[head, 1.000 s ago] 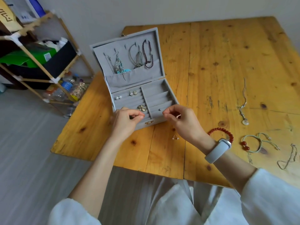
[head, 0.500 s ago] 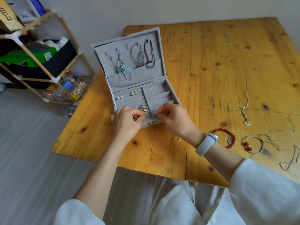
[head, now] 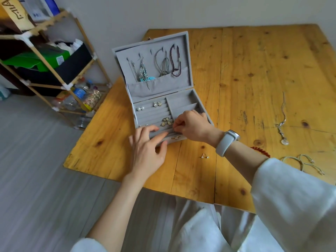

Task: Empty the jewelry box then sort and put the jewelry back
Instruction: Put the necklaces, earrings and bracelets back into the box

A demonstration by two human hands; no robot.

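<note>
The grey jewelry box (head: 181, 104) stands open on the wooden table (head: 254, 70), with necklaces (head: 163, 64) hanging in its lid. Its ring rolls hold pearl studs (head: 140, 108), a pair of earrings (head: 157, 104) and a flower-shaped piece (head: 166, 121). My right hand (head: 192, 124) pinches a small silver piece against the front roll, just right of the flower. My left hand (head: 147, 148) lies flat on the box's front edge, fingers apart and holding nothing. Two small studs (head: 204, 156) lie on the table in front of the box.
Right of the box lie a silver pendant necklace (head: 282, 124), a red bead bracelet (head: 260, 151) partly behind my right wrist, and pale cord bracelets (head: 301, 160). A wooden shelf (head: 45, 60) with boxes and bottles stands left of the table.
My right hand has moved left from the box's front right corner to the front ring roll. My left hand has opened and flattened onto the front edge.
</note>
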